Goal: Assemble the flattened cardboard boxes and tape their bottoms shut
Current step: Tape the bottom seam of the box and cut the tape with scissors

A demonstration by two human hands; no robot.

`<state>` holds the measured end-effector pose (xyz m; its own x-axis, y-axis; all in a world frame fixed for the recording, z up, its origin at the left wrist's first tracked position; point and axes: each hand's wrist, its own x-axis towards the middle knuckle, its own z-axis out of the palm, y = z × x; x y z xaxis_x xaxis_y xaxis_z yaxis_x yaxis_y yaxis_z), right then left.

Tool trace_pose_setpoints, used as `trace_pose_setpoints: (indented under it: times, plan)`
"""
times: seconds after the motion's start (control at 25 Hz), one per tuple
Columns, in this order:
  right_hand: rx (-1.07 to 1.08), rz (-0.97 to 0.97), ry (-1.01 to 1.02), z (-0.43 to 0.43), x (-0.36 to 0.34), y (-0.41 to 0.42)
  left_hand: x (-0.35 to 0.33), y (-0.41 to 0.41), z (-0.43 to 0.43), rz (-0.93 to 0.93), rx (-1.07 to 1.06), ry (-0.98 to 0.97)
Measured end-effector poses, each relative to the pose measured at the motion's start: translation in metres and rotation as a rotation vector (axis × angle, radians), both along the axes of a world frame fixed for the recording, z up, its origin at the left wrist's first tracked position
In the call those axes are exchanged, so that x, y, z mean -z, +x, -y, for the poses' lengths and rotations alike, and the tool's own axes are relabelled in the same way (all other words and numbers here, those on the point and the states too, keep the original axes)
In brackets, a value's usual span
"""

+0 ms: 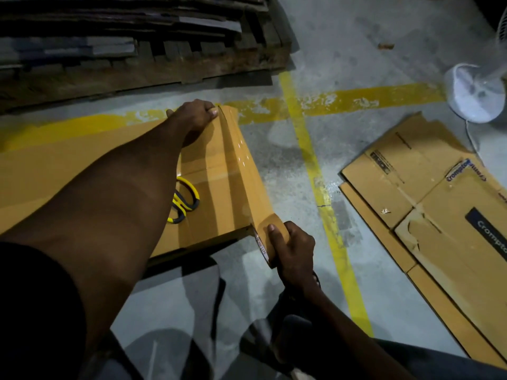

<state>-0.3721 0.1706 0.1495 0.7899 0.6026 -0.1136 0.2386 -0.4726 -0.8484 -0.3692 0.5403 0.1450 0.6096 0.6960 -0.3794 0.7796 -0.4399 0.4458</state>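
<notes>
On box [214,187] top, left hand [196,116] fingers press tape [238,149]; right hand [296,253] fingers grip tape roll [264,238].

Box [214,187] on the floor [343,37], centre-left. Scissors [183,200] lie on top of it. Tape strip [241,160] runs along its right edge, far corner to near. Left hand [196,116] on the far corner, right hand [295,250] with tape roll [267,239] at the near one. Pallet [164,69] behind the box. Flattened cardboard [439,215] on the floor to the right, well apart; fan base [476,93] behind that.
</notes>
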Motion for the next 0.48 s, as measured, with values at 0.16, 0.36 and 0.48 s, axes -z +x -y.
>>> trace_pose_setpoints:
  times: [0.16,0.36,0.48]
  plan:
    - [0.039,-0.025,-0.077,0.009,0.018,0.004,-0.001,0.000,0.003,0.011,-0.008,0.038]
    - [0.074,-0.080,-0.097,0.010,0.033,0.005,0.001,-0.001,0.002,0.001,0.006,0.043]
    - [0.079,-0.062,-0.095,0.010,0.032,0.004,-0.001,0.000,0.000,0.005,-0.003,0.032]
